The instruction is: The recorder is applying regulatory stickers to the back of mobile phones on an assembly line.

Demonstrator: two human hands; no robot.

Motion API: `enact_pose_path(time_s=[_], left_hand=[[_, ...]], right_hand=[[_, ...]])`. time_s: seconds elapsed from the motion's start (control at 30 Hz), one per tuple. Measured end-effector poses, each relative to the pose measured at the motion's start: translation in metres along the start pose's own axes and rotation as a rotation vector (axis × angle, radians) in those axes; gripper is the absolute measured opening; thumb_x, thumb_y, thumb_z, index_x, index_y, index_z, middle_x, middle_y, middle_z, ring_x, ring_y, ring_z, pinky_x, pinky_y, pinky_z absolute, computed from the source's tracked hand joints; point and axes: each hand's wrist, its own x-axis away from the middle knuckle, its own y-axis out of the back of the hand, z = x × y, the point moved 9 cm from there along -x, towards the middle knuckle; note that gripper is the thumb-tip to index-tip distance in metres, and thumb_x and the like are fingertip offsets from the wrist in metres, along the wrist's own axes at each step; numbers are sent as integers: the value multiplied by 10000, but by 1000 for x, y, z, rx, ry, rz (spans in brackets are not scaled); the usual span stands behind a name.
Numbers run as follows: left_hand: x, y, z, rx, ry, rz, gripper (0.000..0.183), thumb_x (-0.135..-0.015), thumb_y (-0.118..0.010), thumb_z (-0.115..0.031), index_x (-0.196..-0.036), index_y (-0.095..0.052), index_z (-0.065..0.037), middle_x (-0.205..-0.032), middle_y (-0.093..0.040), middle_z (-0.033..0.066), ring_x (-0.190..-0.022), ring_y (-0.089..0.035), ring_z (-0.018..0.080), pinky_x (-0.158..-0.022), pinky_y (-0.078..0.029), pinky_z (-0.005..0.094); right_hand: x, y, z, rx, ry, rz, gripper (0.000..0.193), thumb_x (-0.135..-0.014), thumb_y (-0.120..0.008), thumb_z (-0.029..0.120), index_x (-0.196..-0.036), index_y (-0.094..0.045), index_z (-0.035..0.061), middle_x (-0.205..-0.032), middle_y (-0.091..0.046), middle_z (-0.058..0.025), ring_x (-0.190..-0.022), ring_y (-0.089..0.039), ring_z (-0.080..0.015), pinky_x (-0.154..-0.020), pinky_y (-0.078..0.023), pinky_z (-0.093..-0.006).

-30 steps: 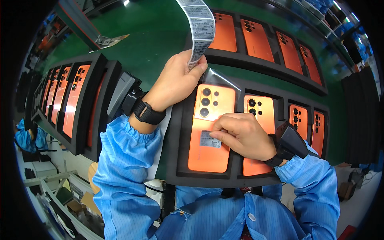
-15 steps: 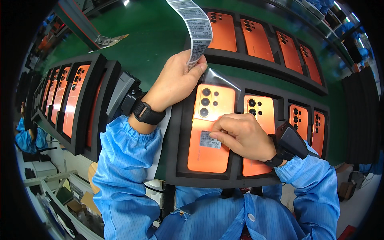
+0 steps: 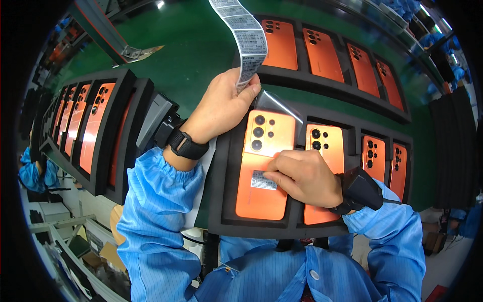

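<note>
My left hand (image 3: pixel 221 106) is closed on the lower end of a strip of printed labels (image 3: pixel 250 40), pinched between thumb and fingers, which curves up and away. Below it lies an orange phone (image 3: pixel 259 204), back up, in a black foam tray (image 3: pixel 226 166). A clear film (image 3: pixel 278 104) sticks up at the phone's camera end, close to my left fingertips; whether they touch it I cannot tell. With thumb and forefinger, my right hand (image 3: pixel 308 177) pinches the right edge of a single silver-grey label (image 3: pixel 263 181) over the phone's back. Whether the label is fully stuck down cannot be seen.
More orange phones (image 3: pixel 322 207) sit in the same tray to the right. Another foam tray (image 3: pixel 332 86) of phones lies beyond it. On the left, stacked trays (image 3: pixel 108 146) hold several more. A metal stand (image 3: pixel 103 30) rises from the green tabletop (image 3: pixel 176 60).
My right hand and the label have shifted slightly down and left on the phone's back. My left hand keeps its hold on the strip, nearly still.
</note>
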Motion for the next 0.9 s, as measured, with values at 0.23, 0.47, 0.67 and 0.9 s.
enact_pose_path(time_s=[0.23,0.47,0.67,0.9], left_hand=[[-1,-2,9,8,-38,-7,126,-872,-550,-124,-820,-527,-11,-723,-489,-26,-676,-426,60,-602,-382,231],[2,5,9,99,10,-28,118,-841,-540,-91,-863,-543,25,-746,-562,47,-690,-504,109,-631,-426,266],[8,13,4,168,55,20,109,-843,-561,-116,-827,-528,-13,-734,-512,-16,-693,-478,71,-618,-404,236],[111,16,-45,849,351,363,375,-733,-647,-301,-854,-525,32,-621,-484,42,-500,-428,76,-452,-347,199]], right_hand=[[0,-3,23,540,147,130,248,-662,-711,242,-793,-573,83,-705,-534,-27,-625,-554,-184,-552,-447,-309],[-33,5,14,634,146,-16,705,-570,-739,473,-1145,-508,137,-1268,-364,-144,-1216,-309,-326,-906,-304,-552],[-30,28,5,545,138,-149,801,-636,-731,446,-1294,-391,143,-1322,-327,-176,-1215,-321,-359,-941,-292,-545],[-9,93,28,232,209,-447,447,-728,-677,168,-1130,-533,38,-1083,-513,-130,-968,-496,-324,-828,-416,-410]])
